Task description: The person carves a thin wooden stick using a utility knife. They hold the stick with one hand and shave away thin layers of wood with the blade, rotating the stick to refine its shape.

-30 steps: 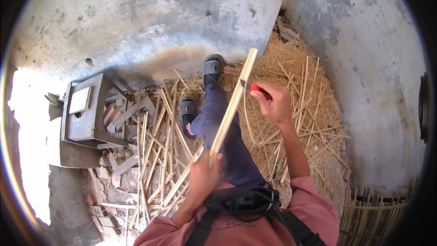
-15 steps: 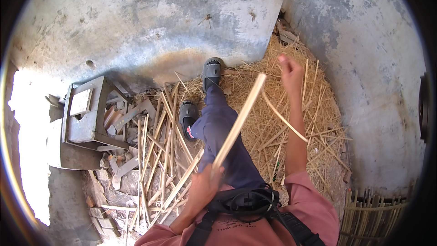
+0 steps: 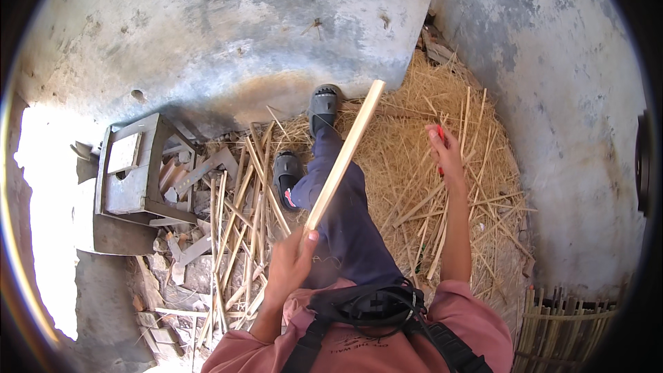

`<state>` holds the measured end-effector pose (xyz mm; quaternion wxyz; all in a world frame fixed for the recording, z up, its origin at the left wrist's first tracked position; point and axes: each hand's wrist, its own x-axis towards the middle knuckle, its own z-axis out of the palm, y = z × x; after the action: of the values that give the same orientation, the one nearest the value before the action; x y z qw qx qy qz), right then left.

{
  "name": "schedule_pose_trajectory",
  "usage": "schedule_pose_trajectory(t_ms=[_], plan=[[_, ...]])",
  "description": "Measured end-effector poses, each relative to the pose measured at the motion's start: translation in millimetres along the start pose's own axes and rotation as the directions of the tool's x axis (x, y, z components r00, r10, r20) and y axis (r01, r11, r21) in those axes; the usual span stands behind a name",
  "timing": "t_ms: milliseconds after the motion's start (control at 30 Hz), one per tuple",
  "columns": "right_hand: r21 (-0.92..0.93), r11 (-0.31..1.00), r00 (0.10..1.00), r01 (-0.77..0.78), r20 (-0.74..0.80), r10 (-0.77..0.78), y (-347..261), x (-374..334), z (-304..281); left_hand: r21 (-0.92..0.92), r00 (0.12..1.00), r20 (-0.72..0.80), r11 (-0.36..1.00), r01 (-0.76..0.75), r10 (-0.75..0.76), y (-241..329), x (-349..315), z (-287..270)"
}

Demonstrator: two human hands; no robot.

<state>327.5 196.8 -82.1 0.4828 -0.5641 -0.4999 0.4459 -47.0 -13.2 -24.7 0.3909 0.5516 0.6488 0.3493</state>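
Observation:
A long, pale split bamboo stick (image 3: 349,148) slants up and away in front of my legs. My left hand (image 3: 291,262) is closed around its near end, with the thumb lying along it. Off to the right, above the shavings, my right hand (image 3: 450,160) grips a small red tool (image 3: 440,137). Most of that tool is covered by the fingers, so its blade or tip cannot be made out. The right hand is apart from the stick.
Thin shavings (image 3: 400,166) cover the ground on the right. Several bamboo sticks (image 3: 238,235) lie by my left foot. A worn wooden box (image 3: 138,166) stands at the left, near rubble. Grey walls (image 3: 262,21) enclose the space; a slatted bamboo piece (image 3: 566,324) sits lower right.
My right hand has come lower and nearer, and its red tool now shows. A curled strip beside it is gone from the air. My left hand and the stick shifted left and up.

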Motion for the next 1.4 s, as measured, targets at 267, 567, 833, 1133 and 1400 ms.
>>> schedule_pose_trajectory(t_ms=[267, 567, 833, 1133, 1400], plan=[[0.492, 0.862, 0.966, 0.123, 0.140, -0.218, -55.9, -61.9, 78.9, 0.133, 0.998, -0.018, 0.989, -0.063, 0.066, 27.1, 17.8, 9.6], [0.264, 0.944, 0.978, 0.199, 0.008, -0.208, -91.5, -81.8, 113.5, 0.205, 0.989, -0.094, 0.974, -0.094, 0.115, 35.0, 20.6, 10.2], [0.338, 0.916, 0.969, 0.215, 0.044, -0.244, -93.1, -82.0, 113.1, 0.243, 0.986, -0.135, 0.968, -0.066, 0.101, 28.6, 23.5, 12.4], [0.245, 0.929, 0.956, 0.277, 0.030, -0.293, -88.6, -82.4, 109.0, 0.288, 0.985, -0.108, 0.952, -0.102, 0.138, 27.4, 23.3, 15.0], [-0.142, 0.833, 0.837, 0.534, 0.224, -0.499, -72.0, -124.8, 113.2, 0.205, 0.982, -0.074, 0.966, -0.156, 0.175, 40.5, 25.3, 13.2]])
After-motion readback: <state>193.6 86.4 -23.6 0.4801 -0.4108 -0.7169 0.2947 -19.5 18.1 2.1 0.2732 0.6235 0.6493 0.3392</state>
